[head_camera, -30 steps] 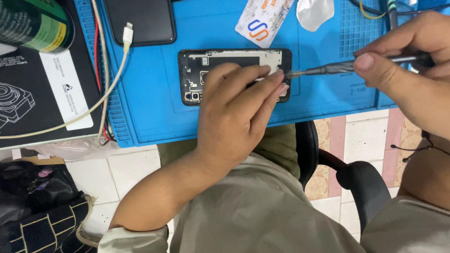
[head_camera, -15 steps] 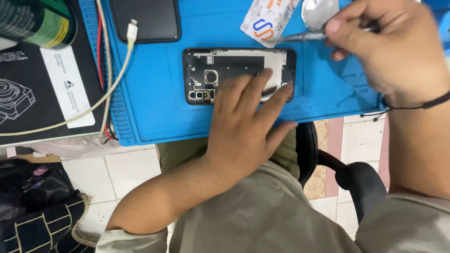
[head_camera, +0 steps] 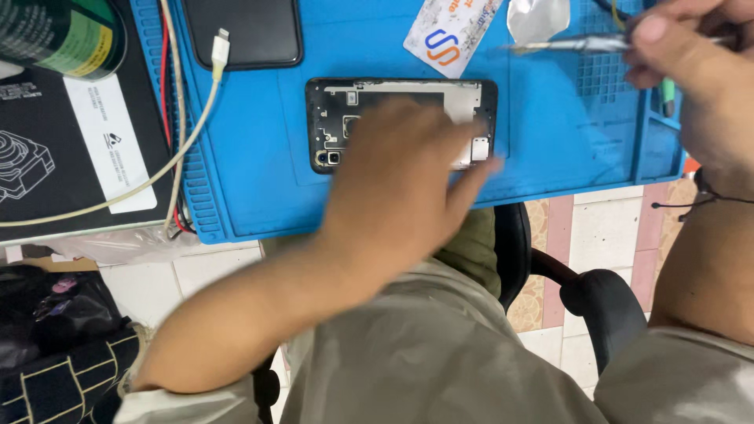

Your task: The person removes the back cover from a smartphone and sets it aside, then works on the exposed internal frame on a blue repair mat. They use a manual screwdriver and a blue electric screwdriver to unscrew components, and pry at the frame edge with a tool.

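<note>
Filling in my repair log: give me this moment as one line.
left hand: over opened phone | right hand: holds tweezers above blue mat | card beyond phone

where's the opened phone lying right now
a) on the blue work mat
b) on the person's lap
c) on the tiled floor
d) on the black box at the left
a: the opened phone lies flat on the blue work mat, with the left hand over its lower half.
</note>
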